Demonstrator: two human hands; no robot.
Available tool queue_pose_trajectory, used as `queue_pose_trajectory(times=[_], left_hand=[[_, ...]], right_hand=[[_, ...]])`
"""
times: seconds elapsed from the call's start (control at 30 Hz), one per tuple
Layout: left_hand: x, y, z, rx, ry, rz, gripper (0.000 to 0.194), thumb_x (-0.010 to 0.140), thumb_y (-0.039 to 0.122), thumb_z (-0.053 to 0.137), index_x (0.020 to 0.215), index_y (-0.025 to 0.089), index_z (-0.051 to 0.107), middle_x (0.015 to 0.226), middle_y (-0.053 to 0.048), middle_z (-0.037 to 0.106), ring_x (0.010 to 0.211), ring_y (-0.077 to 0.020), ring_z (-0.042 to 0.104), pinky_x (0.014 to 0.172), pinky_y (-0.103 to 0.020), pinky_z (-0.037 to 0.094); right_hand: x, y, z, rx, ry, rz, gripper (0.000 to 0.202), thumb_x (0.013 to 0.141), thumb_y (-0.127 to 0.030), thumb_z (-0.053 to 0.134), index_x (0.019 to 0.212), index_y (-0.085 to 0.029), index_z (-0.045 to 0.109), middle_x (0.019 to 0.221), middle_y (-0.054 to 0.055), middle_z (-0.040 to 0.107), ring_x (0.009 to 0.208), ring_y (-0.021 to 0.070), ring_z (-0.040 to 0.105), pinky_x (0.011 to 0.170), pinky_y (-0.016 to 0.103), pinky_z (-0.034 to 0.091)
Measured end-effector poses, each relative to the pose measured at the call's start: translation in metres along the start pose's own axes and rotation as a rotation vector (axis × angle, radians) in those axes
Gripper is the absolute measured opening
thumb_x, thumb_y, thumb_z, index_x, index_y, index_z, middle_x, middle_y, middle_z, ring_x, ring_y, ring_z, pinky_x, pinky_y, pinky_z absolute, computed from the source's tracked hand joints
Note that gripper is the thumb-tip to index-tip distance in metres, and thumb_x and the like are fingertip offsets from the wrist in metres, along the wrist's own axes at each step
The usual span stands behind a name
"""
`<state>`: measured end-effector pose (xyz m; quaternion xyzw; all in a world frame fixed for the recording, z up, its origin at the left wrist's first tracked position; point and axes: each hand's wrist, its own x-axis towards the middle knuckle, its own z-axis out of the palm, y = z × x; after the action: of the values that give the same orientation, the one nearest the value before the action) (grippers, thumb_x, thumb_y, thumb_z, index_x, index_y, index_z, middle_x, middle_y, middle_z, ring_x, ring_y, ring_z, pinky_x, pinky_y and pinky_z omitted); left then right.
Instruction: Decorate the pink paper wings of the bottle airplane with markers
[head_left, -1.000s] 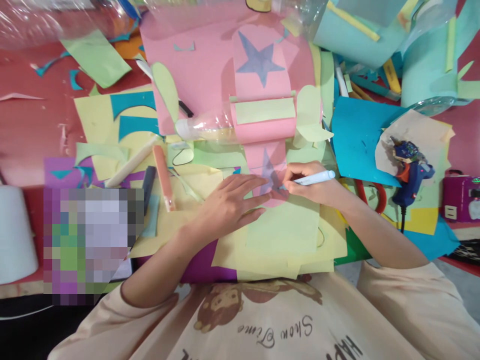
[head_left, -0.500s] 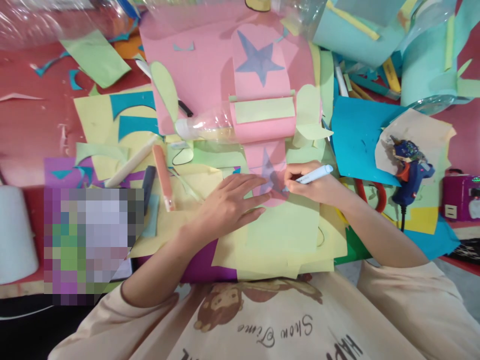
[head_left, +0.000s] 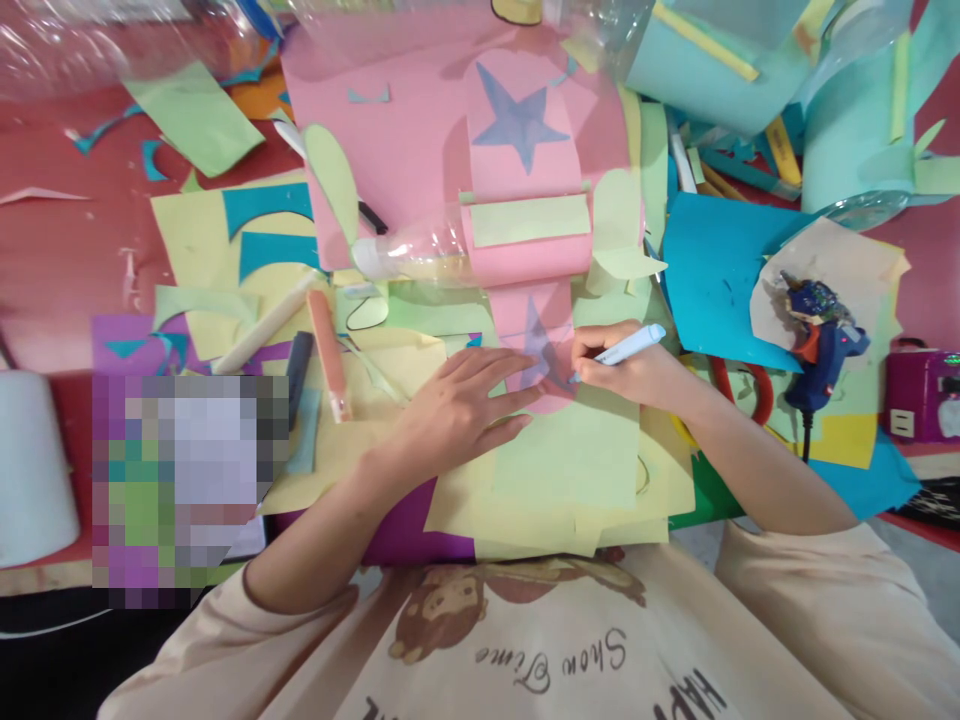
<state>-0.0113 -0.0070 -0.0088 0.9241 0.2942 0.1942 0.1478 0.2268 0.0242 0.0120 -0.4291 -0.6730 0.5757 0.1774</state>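
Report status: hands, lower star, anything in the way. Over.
Right grip closed on light-blue marker, its tip at lower blue star's right side. Left grip open, fingers partly over that star. Nothing seen blocking the marker.

Worn clothing: a cream shirt [head_left: 637,640] with short, loose sleeves [head_left: 832,580]; its front bears a brown cartoon figure [head_left: 441,605] and dark script lettering [head_left: 551,660] reading "Show Time".

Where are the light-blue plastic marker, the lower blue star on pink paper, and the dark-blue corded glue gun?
Light-blue plastic marker [head_left: 634,344]: head view, on its barrel.
Lower blue star on pink paper [head_left: 535,332]: head view, on its upper arm.
Dark-blue corded glue gun [head_left: 826,366]: head view, on its body.
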Motion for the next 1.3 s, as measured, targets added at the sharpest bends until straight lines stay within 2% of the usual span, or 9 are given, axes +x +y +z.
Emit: queue_pose_trajectory(times=[0.43,0.6,0.83,1.17,1.3], left_hand=[[-0.0013,-0.0007,0.0012,-0.015,-0.022,-0.019,0.024,0.093,0.030,0.054,0.110,0.020,0.068,0.124,-0.011,0.065,0.113,-0.0272,0.061,0.093,-0.044,0.052],[-0.0013,-0.0009,0.0008,-0.019,-0.032,-0.023,0.025,0.094,0.030,0.053,0.111,0.020,0.068,0.125,-0.012,0.065,0.113,-0.0269,0.061,0.094,-0.045,0.052],[-0.0029,-0.0018,0.0015,-0.034,-0.051,-0.036,0.025,0.094,0.031,0.052,0.110,0.021,0.068,0.126,-0.011,0.064,0.116,-0.0264,0.059,0.096,-0.045,0.051],[-0.0028,-0.0009,0.0007,-0.038,-0.070,-0.049,0.026,0.094,0.030,0.052,0.114,0.022,0.066,0.127,-0.010,0.063,0.117,-0.0263,0.059,0.097,-0.045,0.050],[-0.0029,-0.0011,0.0009,-0.032,-0.062,-0.044,0.026,0.094,0.030,0.052,0.114,0.022,0.066,0.126,-0.011,0.064,0.116,-0.0264,0.059,0.096,-0.046,0.051]], right_hand=[[0.0003,0.0032,0.0020,-0.076,0.136,-0.053,0.017,0.084,-0.022,0.055,0.068,-0.017,0.052,0.061,-0.004,0.048,0.056,0.0076,0.037,0.053,0.022,0.027],[0.0005,0.0043,0.0022,-0.094,0.148,-0.058,0.016,0.086,-0.026,0.054,0.073,-0.016,0.054,0.066,-0.002,0.055,0.058,0.0084,0.042,0.054,0.022,0.029],[0.0005,0.0014,0.0014,-0.065,0.106,-0.045,0.020,0.083,-0.020,0.056,0.064,-0.017,0.048,0.059,-0.005,0.045,0.054,0.0067,0.034,0.051,0.022,0.024],[-0.0010,-0.0006,0.0003,-0.033,0.011,-0.012,0.021,0.078,-0.014,0.054,0.060,-0.017,0.044,0.056,-0.006,0.040,0.053,0.0064,0.029,0.049,0.023,0.021],[-0.0006,-0.0008,0.0007,-0.036,0.019,-0.019,0.020,0.078,-0.015,0.054,0.061,-0.017,0.045,0.057,-0.006,0.041,0.053,0.0065,0.030,0.049,0.023,0.021]])
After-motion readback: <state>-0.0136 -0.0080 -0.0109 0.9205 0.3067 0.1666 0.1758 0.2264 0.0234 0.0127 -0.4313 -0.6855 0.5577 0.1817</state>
